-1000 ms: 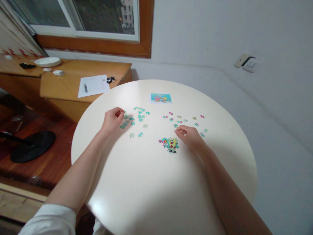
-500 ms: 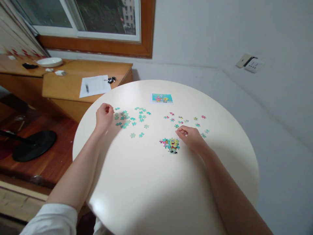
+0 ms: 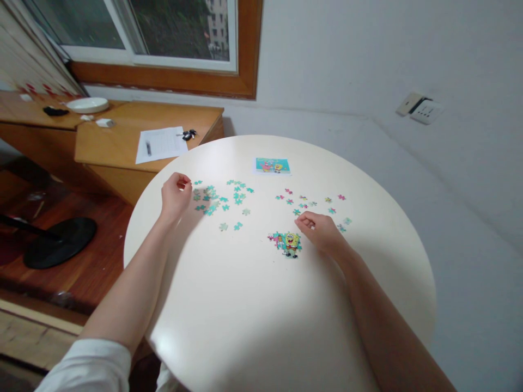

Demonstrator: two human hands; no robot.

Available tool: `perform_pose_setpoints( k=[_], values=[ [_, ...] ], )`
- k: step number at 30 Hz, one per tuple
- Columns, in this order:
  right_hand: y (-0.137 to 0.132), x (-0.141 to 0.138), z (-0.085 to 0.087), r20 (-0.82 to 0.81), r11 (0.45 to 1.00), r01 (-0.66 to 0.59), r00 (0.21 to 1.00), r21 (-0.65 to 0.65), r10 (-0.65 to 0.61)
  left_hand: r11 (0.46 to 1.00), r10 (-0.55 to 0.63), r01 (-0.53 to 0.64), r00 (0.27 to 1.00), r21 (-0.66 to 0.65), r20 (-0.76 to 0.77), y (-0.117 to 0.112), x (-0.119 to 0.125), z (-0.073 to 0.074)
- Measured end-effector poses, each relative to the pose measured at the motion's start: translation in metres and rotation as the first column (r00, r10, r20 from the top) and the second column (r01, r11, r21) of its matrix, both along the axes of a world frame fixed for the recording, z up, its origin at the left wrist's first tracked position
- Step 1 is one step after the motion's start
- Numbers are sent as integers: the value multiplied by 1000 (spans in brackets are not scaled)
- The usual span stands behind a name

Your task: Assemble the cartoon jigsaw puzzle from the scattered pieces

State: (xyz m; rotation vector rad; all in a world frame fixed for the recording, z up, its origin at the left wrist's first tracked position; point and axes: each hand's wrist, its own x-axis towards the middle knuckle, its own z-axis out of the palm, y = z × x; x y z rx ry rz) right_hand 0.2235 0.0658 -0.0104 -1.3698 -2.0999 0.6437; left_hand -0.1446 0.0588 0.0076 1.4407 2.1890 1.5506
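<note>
On the white round table, a joined patch of jigsaw puzzle point(image 3: 291, 243) shows a yellow cartoon figure beside pink and teal parts. Just above and to the right of that patch, my right hand point(image 3: 318, 228) is closed with thumb and fingertips pinched; anything between them is too small to make out. Curled at the left edge of a spread of loose teal puzzle pieces point(image 3: 211, 207) is my left hand point(image 3: 176, 195), its fingers closed and their contents hidden. Several pink, yellow and teal pieces point(image 3: 303, 206) lie scattered beyond my right hand. A small picture card point(image 3: 272, 165) lies farther back.
The round table point(image 3: 229, 305) stands close to the wall. Behind it on the left, a wooden desk point(image 3: 122, 149) bears a paper sheet point(image 3: 160, 145), keys point(image 3: 188, 134) and a white dish point(image 3: 87, 105). A black round stand base point(image 3: 60, 242) rests on the floor.
The view has shifted slightly, so everything appears a little farther right and lower. Both hands keep nearly the same pose and place over the table.
</note>
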Motion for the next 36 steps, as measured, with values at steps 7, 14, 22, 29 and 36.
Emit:
perform_pose_setpoints(
  k=[7, 14, 22, 29, 36],
  values=[
    [-1, 0, 1, -2, 1000, -5, 1000, 1, 5, 997, -57, 53, 996, 55, 72, -1, 1, -1],
    [0, 0, 0, 22, 1000, 3, 1000, -12, -3, 996, -86, 82, 983, 34, 163, -3, 4, 3],
    [1, 2, -2, 38, 1000, -12, 999, 5, 12, 998, -66, 60, 978, 35, 200, -5, 7, 6],
    [0, 0, -1, 38, 1000, -8, 999, 16, 7, 994, -71, 65, 995, -86, -64, 2, 0, -8],
    [-1, -1, 1, 42, 1000, -14, 999, 14, 13, 872, -311, 70, 843, -485, -438, 9, 24, -19]
  ],
)
